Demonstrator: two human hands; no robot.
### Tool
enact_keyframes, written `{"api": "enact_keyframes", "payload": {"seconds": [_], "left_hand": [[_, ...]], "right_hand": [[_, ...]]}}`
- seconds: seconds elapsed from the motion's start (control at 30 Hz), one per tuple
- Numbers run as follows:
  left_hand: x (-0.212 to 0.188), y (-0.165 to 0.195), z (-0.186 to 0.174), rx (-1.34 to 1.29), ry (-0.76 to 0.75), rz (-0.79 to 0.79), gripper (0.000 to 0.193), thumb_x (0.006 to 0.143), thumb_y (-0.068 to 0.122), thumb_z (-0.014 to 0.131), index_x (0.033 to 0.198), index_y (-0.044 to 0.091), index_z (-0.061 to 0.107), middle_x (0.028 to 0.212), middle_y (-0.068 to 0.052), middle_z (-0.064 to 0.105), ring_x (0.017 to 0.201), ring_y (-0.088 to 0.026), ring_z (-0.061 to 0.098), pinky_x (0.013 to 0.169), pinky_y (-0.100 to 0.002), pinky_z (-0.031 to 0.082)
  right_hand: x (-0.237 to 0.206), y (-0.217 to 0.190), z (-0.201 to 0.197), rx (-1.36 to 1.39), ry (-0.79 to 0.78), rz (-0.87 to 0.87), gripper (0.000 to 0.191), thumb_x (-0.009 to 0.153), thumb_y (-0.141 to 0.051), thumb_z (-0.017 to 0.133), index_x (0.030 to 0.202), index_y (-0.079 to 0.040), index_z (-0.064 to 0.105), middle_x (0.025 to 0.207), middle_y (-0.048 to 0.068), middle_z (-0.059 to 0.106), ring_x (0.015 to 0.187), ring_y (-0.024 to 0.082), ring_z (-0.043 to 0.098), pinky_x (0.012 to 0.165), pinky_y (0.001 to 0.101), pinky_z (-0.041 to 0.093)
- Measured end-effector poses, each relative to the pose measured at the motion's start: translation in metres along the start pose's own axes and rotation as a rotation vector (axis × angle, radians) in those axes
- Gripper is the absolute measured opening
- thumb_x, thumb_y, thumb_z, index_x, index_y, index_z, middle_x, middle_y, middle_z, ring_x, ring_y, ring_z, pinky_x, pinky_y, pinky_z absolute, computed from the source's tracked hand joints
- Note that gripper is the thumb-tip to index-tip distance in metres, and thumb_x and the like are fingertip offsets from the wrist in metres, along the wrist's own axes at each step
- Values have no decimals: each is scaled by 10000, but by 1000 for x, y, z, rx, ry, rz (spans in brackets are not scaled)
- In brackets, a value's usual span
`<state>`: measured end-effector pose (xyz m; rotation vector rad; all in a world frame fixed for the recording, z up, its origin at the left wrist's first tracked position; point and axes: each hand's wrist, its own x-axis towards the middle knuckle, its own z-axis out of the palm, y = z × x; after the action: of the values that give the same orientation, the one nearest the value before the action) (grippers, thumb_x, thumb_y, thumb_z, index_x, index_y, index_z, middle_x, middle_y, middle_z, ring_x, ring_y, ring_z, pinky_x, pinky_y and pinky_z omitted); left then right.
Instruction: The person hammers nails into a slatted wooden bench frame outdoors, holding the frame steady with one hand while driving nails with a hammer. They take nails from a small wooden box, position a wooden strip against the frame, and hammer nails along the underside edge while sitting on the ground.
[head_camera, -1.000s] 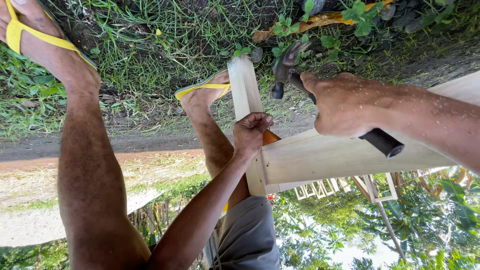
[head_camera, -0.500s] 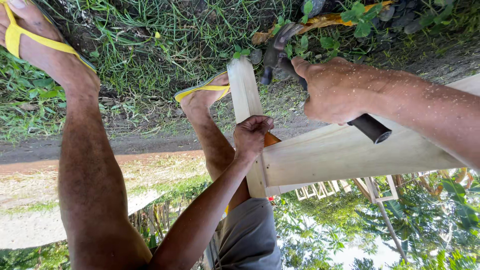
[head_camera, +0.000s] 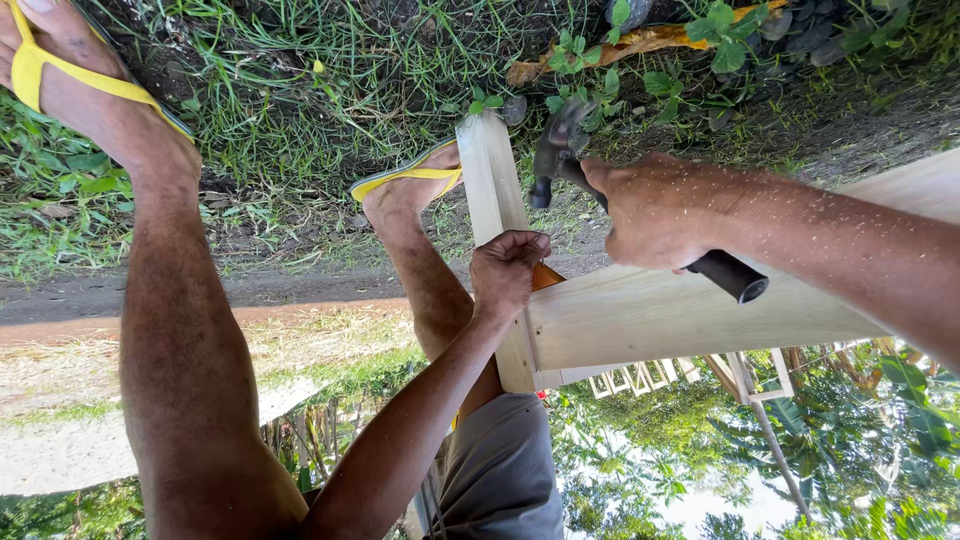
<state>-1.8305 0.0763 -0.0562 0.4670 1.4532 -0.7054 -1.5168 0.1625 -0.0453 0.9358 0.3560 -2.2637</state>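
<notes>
Two pale boards already butted into corner joint: upright board (head_camera: 495, 230), long board (head_camera: 690, 305). Left hand (head_camera: 508, 272), fingers curled tight, apparently pinching nail at joint; nail itself hidden. Right hand (head_camera: 655, 210) gripping hammer (head_camera: 560, 150), head raised above joint. Nailing apparently underway, not finished.
</notes>
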Motion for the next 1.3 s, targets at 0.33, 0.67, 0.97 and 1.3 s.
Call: {"api": "enact_keyframes", "payload": {"seconds": [0.33, 0.67, 0.97, 1.3], "left_hand": [[-5, 7, -2, 91, -8, 3, 114, 937, 117, 750, 975, 10, 767, 843, -54, 784, 770, -86, 727, 731, -230, 596], [-5, -1, -3, 80, -29, 25, 104, 948, 96, 741, 960, -6, 755, 840, -46, 771, 777, -77, 707, 750, -230, 589], [-4, 6, -4, 94, -31, -1, 98, 939, 86, 742, 960, -9, 750, 835, -42, 768, 773, -70, 713, 754, -223, 588], [1, -7, -5, -27, -46, 15, 67, 922, 59, 742, 934, -6, 731, 851, -33, 761, 774, -76, 715, 737, -231, 597]], "right_hand": [[8, 15, -15, -8, 221, -61, 906, 893, -159, 600, 1651, -122, 106, 890, 212, 744, 718, 299, 730, 687, 434, 609], [6, 11, -12, -10, 82, -35, 839, 927, -149, 560, 1651, -163, 135, 888, 186, 756, 701, 297, 743, 657, 431, 616], [6, 3, -2, -128, 27, -37, 848, 934, -128, 545, 1644, -100, 83, 914, 197, 743, 745, 301, 760, 644, 443, 638], [22, 18, -1, -67, 361, -85, 984, 897, -247, 629, 1662, 27, 76, 998, 278, 759, 859, 407, 720, 805, 474, 586]]}}
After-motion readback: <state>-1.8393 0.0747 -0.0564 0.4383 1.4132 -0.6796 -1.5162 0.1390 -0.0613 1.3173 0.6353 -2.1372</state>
